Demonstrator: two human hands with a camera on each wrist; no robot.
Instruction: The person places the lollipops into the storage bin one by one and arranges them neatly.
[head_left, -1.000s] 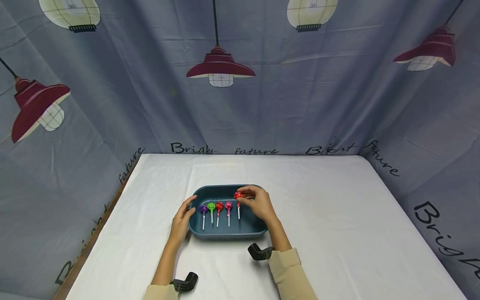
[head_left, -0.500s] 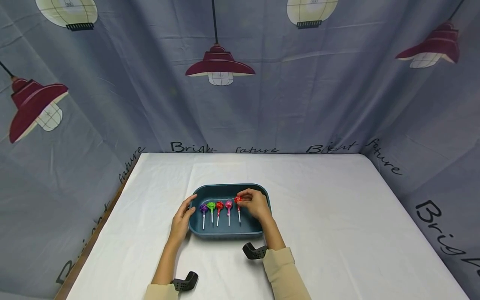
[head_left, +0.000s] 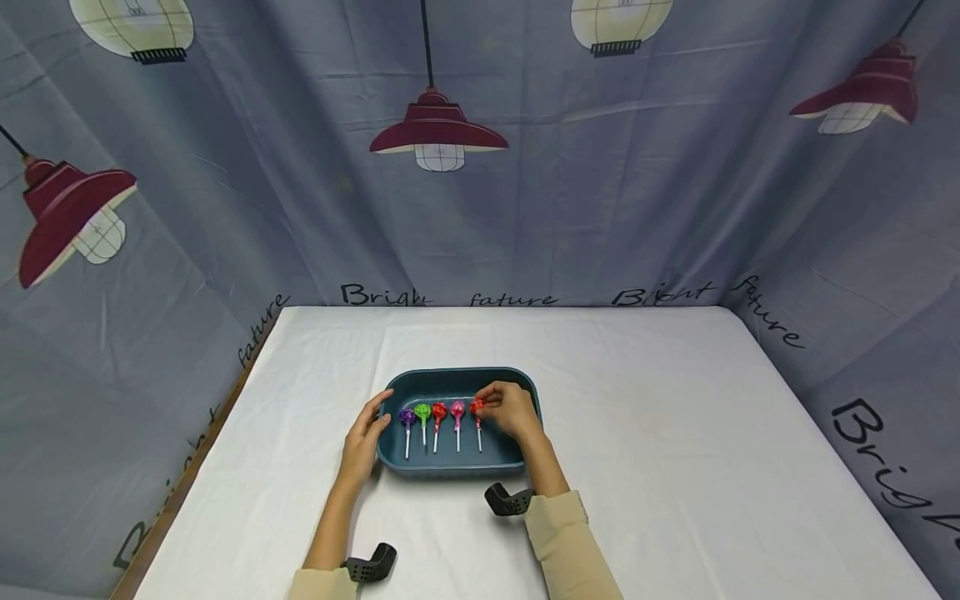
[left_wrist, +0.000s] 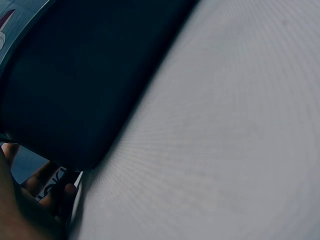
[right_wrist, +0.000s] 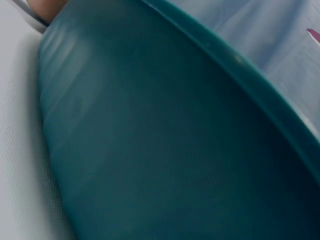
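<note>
My right hand [head_left: 512, 408] pinches a red-wrapped lollipop [head_left: 478, 423] by its head, over the right half of a dark teal tray [head_left: 465, 472]. The white stick points toward me. Left of it, a pink lollipop [head_left: 457, 408], another red lollipop [head_left: 439, 411], a green lollipop [head_left: 423, 412] and a purple lollipop [head_left: 407, 416] lie side by side in a row. My left hand [head_left: 364, 433] holds the tray's left end, thumb and forefinger at the rim. The left wrist view shows fingers [left_wrist: 40, 180] beside the tray wall [left_wrist: 95, 85]. The tray's side [right_wrist: 150, 125] fills the right wrist view.
The tray stands on a white-covered table [head_left: 675, 433]. A grey-blue curtain [head_left: 300, 167] printed with lamps and lettering hangs behind and at both sides. Black wrist mounts [head_left: 371, 564] jut out from both forearms.
My right hand has moved slightly down and left with the red lollipop, bringing it level with the row. The left hand and the other lollipops stay put.
</note>
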